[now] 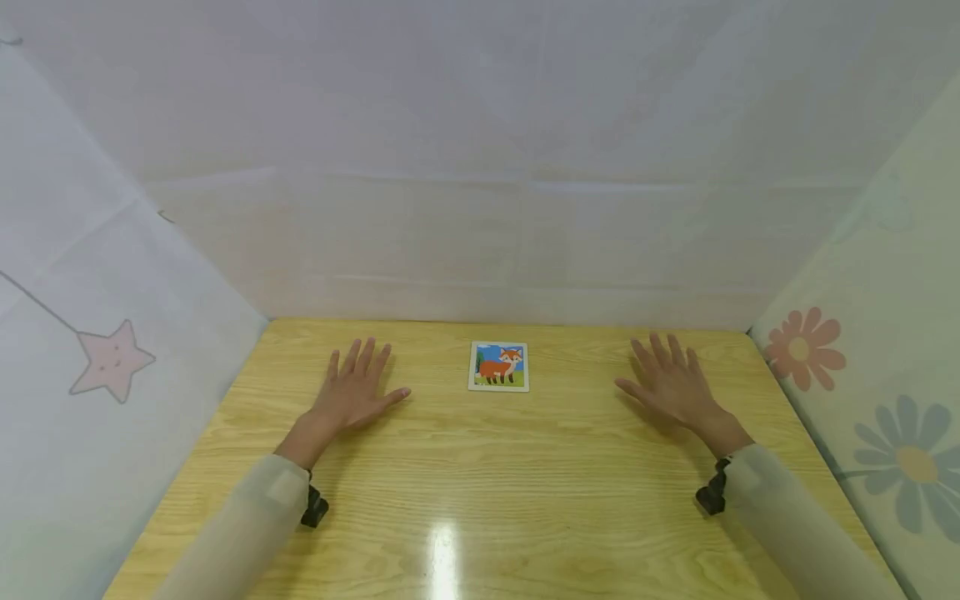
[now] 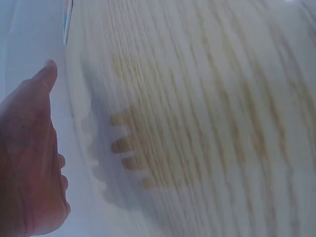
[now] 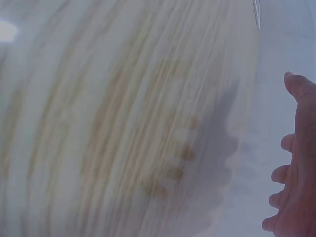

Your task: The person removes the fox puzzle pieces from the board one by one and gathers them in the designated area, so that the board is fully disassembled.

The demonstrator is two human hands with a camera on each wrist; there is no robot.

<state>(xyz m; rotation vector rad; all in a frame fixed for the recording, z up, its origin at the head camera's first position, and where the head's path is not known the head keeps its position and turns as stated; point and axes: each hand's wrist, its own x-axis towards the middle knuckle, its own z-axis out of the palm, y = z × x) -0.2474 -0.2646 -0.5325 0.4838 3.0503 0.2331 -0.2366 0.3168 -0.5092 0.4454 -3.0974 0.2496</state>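
A square fox picture puzzle (image 1: 498, 367) with a pale border lies flat near the back edge of the wooden table (image 1: 480, 467). It shows an orange fox on green grass under a blue sky. To its left my left hand (image 1: 352, 393) is held palm down over the table, fingers straight and spread, thumb toward the picture. On the other side my right hand (image 1: 672, 385) mirrors it, fingers spread and holding nothing. Both wrist views show the left hand (image 2: 29, 158) and the right hand (image 3: 298, 173) raised above the tabletop, with shadows beneath.
White cloth walls (image 1: 450, 242) enclose the table at the back and sides. A pink star (image 1: 112, 360) is printed on the left wall, and red and grey flowers (image 1: 804, 348) on the right. Light glares off the table's front. Black straps (image 1: 315, 505) circle both wrists.
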